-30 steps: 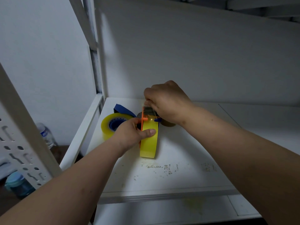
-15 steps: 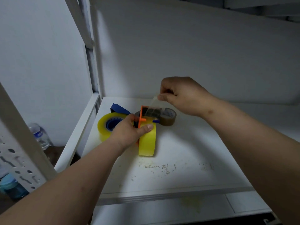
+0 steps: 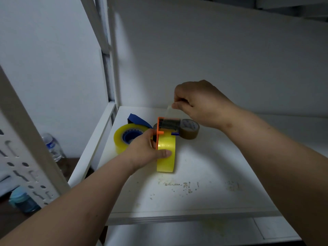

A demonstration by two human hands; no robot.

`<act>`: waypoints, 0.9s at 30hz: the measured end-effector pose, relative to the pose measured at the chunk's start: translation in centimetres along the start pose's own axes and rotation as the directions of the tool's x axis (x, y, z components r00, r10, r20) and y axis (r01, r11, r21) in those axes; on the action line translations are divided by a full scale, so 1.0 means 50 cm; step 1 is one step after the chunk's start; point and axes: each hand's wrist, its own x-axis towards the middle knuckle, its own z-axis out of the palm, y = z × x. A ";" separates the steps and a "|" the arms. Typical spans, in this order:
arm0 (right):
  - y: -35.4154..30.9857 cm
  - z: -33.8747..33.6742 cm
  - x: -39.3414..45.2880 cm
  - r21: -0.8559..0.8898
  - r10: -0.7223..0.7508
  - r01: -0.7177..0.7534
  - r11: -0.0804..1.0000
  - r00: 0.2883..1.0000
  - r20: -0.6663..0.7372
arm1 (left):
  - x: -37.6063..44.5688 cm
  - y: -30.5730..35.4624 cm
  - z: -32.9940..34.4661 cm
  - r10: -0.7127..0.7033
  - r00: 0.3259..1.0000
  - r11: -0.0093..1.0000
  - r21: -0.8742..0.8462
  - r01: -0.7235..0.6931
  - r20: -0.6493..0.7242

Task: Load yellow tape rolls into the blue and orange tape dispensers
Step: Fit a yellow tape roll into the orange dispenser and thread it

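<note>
A yellow tape roll [image 3: 166, 153] stands on edge in the orange dispenser [image 3: 159, 127] on the white shelf [image 3: 204, 174]. My left hand [image 3: 145, 151] grips the roll and dispenser from the left, thumb across the roll. My right hand [image 3: 200, 102] pinches the clear free end of the tape [image 3: 168, 110] and holds it up above the dispenser's black roller. Left of these, a second yellow roll [image 3: 122, 139] sits on the blue dispenser [image 3: 136, 119], partly hidden by my left hand.
A brown tape roll [image 3: 190, 129] lies flat just behind the orange dispenser. The shelf's white post [image 3: 108, 50] and side rail [image 3: 94, 148] stand at the left. Water bottles [image 3: 53, 148] stand on the floor below left. Old residue marks [image 3: 179, 185] dot the shelf front.
My right hand has lifted off the dispenser's top and drawn the tape end up and to the right. My left hand has kept its grip on the roll.
</note>
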 end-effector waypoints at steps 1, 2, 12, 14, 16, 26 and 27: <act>-0.003 -0.003 0.003 -0.034 -0.036 0.035 0.999 0.999 -0.006 | 0.002 0.001 -0.001 0.005 1.000 1.000 0.017 -0.005 -0.014; -0.006 -0.008 0.005 -0.065 -0.067 0.066 0.996 0.998 -0.013 | 0.004 0.001 -0.001 0.007 1.000 0.999 0.032 -0.006 -0.024; 0.007 -0.019 0.000 0.177 0.158 -0.147 0.973 0.986 -0.051 | -0.007 -0.007 0.019 0.076 0.993 0.996 0.051 -0.071 -0.092; 0.015 -0.017 -0.001 0.242 0.213 -0.205 0.948 0.977 -0.006 | -0.015 -0.012 0.023 0.087 0.991 0.994 0.080 -0.079 -0.106; 0.019 -0.011 0.003 0.275 0.238 -0.237 0.932 0.971 0.030 | -0.022 -0.015 0.025 0.090 0.990 0.993 0.083 -0.081 -0.112; 0.026 0.052 -0.002 0.382 0.322 -0.371 0.846 0.928 0.188 | -0.058 -0.035 0.032 0.121 0.989 0.992 0.033 -0.118 -0.081; 0.024 0.058 -0.004 0.386 0.317 -0.374 0.843 0.926 0.204 | -0.062 -0.037 0.033 0.122 0.989 0.992 0.027 -0.120 -0.082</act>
